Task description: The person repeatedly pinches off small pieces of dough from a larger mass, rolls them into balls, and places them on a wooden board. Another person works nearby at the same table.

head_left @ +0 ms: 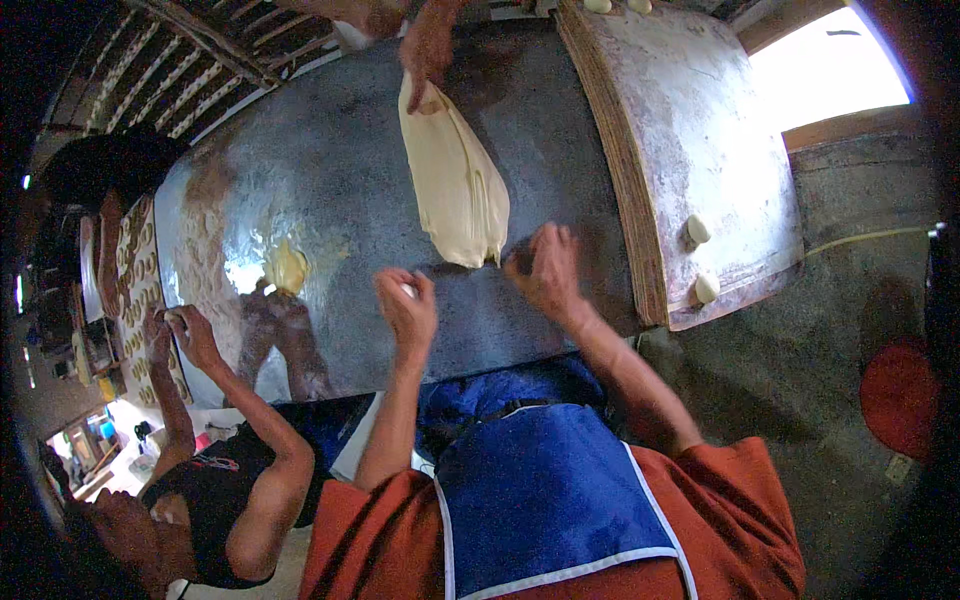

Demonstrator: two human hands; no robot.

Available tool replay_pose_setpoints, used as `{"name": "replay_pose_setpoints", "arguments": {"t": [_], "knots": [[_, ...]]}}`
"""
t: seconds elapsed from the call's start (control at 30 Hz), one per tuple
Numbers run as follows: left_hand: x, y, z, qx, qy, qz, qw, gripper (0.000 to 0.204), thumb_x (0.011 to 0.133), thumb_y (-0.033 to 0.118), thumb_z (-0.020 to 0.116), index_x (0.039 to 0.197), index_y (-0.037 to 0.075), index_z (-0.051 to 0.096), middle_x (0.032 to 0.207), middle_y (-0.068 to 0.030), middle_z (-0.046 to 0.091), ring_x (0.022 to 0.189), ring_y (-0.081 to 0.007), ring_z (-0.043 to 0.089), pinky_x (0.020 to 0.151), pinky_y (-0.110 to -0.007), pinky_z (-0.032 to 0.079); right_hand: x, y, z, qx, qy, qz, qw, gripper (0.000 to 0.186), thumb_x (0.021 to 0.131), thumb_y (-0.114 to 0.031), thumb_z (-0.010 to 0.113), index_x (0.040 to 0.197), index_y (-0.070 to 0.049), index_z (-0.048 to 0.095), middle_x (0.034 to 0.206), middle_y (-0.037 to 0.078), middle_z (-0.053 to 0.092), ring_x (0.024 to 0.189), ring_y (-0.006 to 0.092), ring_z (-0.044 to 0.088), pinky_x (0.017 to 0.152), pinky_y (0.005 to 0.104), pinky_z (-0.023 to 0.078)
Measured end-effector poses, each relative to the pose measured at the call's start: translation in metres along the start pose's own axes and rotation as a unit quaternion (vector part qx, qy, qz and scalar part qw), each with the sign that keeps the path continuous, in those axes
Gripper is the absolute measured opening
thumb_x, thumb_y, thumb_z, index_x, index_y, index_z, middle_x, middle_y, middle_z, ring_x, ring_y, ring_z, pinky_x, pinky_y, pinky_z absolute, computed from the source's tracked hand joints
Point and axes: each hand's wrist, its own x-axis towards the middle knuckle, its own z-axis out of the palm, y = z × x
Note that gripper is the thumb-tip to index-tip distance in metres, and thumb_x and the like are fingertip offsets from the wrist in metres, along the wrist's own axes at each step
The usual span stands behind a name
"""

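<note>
A long slab of pale dough (455, 180) lies stretched across the dark, shiny work table, its near end ragged. At its far end, another person's hand (428, 55) rests on the dough. My left hand (404, 308) is closed just left of the near end, with a bit of pale dough (408, 290) showing between its fingers. Close to the right of the slab's near end is my right hand (548, 268), fingers curled and slightly blurred. What it holds, if anything, cannot be made out.
A stack of boards (640, 200) stands along the table's right side, with a few dough balls (697, 229) on top. An oily yellow lump (287, 268) sits on the table (520, 110) to the left. A co-worker (215, 490) handles dough near a tray of shaped pieces (140, 290).
</note>
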Motion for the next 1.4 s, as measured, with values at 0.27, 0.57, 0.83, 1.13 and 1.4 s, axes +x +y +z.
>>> {"name": "replay_pose_setpoints", "arguments": {"t": [0.27,0.57,0.83,1.13,1.4], "knots": [[0.019,-0.033,-0.031,0.044,-0.046,0.053,0.997,0.027,0.085,0.004,0.068,0.1,0.006,0.046,0.09,-0.0138,0.051,0.083,-0.0346,0.054,0.078,-0.048,0.044,-0.01,0.046,-0.021,0.049,-0.069,0.021,0.996,0.037,0.071,0.001,0.074,0.097,-0.002,0.048,0.083,0.017,0.05,0.08,0.0397,0.051,0.069,0.0508,0.042],[-0.012,-0.051,-0.043,0.026,-0.032,0.079,0.996,0.027,0.086,0.003,0.07,0.1,0.003,0.047,0.094,-0.0158,0.055,0.09,-0.0355,0.055,0.081,-0.047,0.045,-0.072,0.077,-0.016,0.055,-0.044,0.04,0.997,0.032,0.07,0.004,0.074,0.089,-0.004,0.049,0.081,0.016,0.05,0.08,0.0375,0.052,0.071,0.0478,0.042],[-0.004,0.015,-0.09,0.159,-0.234,0.13,0.95,0.028,0.077,0.002,0.069,0.104,0.003,0.059,0.107,-0.017,0.056,0.106,-0.0379,0.054,0.091,-0.047,0.047,-0.075,0.054,-0.043,0.091,-0.104,0.058,0.989,0.023,0.078,-0.003,0.071,0.087,-0.004,0.05,0.084,0.015,0.053,0.079,0.0382,0.053,0.076,0.0461,0.045],[0.082,0.196,-0.029,0.03,-0.462,0.342,0.818,0.044,0.066,-0.004,0.074,0.107,0.008,0.068,0.119,-0.0161,0.055,0.113,-0.0352,0.058,0.095,-0.041,0.051,-0.068,0.045,-0.104,0.136,-0.242,0.081,0.957,0.036,0.076,-0.008,0.073,0.109,0.003,0.065,0.103,0.016,0.057,0.097,0.0359,0.058,0.086,0.0436,0.051],[0.068,0.415,0.173,-0.21,-0.412,0.47,0.752,0.08,0.069,-0.007,0.072,0.142,0.016,0.052,0.111,-0.0161,0.062,0.105,-0.0339,0.061,0.093,-0.043,0.052,-0.015,0.062,-0.311,0.157,0.315,0.22,0.91,0.046,0.078,-0.012,0.084,0.117,-0.004,0.06,0.119,0.018,0.059,0.097,0.0303,0.066,0.083,0.0392,0.057]]}}
